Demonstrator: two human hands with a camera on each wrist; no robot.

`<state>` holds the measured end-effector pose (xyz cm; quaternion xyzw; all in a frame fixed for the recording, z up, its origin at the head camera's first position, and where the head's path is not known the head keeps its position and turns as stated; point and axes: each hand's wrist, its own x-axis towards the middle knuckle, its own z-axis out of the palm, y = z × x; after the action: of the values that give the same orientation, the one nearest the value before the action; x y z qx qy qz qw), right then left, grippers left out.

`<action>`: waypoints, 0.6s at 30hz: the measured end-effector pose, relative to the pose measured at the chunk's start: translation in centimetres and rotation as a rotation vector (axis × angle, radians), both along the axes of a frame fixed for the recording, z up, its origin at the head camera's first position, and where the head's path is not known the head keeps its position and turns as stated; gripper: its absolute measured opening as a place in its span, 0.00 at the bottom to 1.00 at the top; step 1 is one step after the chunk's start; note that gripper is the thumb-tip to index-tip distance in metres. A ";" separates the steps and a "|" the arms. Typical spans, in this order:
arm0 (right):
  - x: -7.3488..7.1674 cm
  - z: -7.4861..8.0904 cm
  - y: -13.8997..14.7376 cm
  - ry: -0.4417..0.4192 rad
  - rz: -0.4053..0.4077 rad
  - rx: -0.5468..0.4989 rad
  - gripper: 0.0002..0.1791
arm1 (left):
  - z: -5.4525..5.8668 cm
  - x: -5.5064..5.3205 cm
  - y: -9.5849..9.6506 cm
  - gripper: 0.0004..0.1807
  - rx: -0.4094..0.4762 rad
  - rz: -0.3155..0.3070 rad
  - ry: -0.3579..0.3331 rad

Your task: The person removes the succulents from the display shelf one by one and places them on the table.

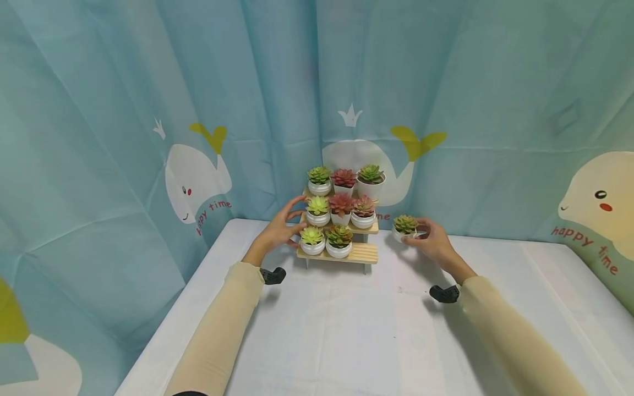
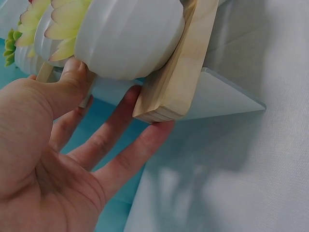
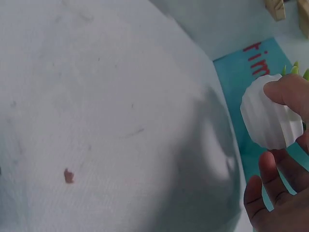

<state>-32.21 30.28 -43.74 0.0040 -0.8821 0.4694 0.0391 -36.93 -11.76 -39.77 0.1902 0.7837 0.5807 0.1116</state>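
A three-tier wooden shelf point(image 1: 364, 253) stands at the back of the table and bears several small succulents in white pots. My left hand point(image 1: 279, 228) is at its left end, fingers spread and fairly straight. In the left wrist view, fingertips point(image 2: 157, 130) touch the end of the bottom board point(image 2: 169, 92), and the thumb lies close to a white pot point(image 2: 128, 38). To the right of the shelf, my right hand point(image 1: 434, 241) pinches a potted succulent point(image 1: 405, 224) by its white ribbed pot point(image 3: 270, 113), between thumb and fingers. Its green leaves are mostly hidden in the right wrist view.
Two succulents, one yellow-green point(image 1: 311, 235) and one green-red point(image 1: 339, 236), sit on the bottom tier, left of a bare stretch of board. Fuller rows stand above. A blue curtain point(image 1: 277, 82) with whale prints hangs behind the white table point(image 1: 356, 330).
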 end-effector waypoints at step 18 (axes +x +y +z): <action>-0.3 -1.1 0.8 -0.047 -0.014 0.051 0.43 | 0.0 0.1 0.0 0.41 0.013 -0.014 -0.005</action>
<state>-32.51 31.05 -44.86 -0.0121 -0.8945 0.4464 0.0217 -36.86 -11.75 -39.73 0.1950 0.7784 0.5853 0.1164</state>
